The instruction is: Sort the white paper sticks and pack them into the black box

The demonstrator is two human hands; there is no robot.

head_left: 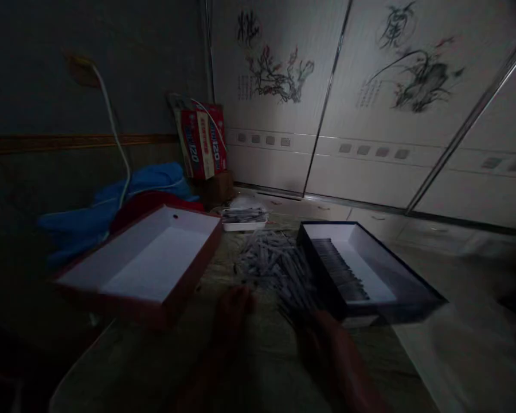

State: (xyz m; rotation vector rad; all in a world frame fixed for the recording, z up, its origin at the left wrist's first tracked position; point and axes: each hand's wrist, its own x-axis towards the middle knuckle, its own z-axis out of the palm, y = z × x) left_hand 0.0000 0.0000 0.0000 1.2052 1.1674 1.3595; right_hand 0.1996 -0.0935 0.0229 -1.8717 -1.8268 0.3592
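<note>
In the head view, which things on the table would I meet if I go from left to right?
Open box with red outer sides → loose pile of thin pieces → open dark-sided box, with a row of thin pieces along its left side.

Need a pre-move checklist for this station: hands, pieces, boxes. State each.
1. Left hand and right hand in view: ok.
2. Right hand's grip at the near end of the loose pile: cannot tell, dark and blurred.
3. Loose pile aligned: not ok, pieces crossed.
4. Row of thin pieces inside dark box: ok.
5. Red box open side up: ok.
6. Lighting: not ok, dim.
</note>
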